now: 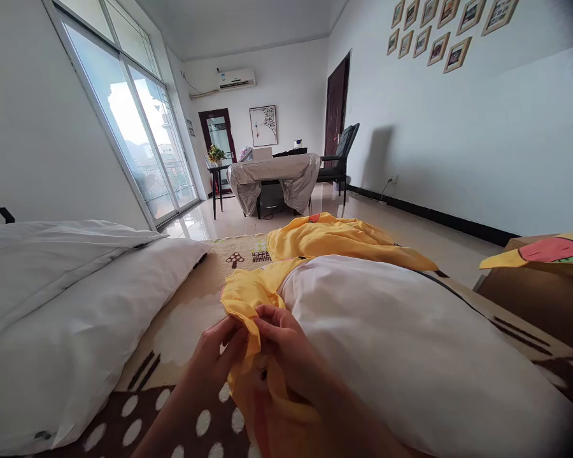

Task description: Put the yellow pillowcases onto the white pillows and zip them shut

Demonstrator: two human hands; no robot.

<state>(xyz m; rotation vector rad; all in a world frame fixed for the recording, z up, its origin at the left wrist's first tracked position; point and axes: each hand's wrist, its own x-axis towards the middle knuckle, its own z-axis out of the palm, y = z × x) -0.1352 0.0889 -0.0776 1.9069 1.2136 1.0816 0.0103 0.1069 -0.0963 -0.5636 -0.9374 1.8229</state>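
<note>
My left hand [222, 343] and my right hand [281, 332] are close together in front of me, both closed. They pinch the edge of a yellow pillowcase [243, 289], which is bunched at the near left end of a white pillow [386, 337]. More of its yellow cloth hangs below my hands toward my body. The fingertips partly cover the gripped edge. Beyond the pillow lies another crumpled yellow cloth [334, 238] with a red patch.
More white pillows [81, 318] lie at left on a beige and brown spotted blanket [186, 331]. A cardboard box [535, 305] with a yellow, pink-patterned cloth [549, 251] over it is at right. Farther off stand a covered table [272, 168] and a black chair [341, 156].
</note>
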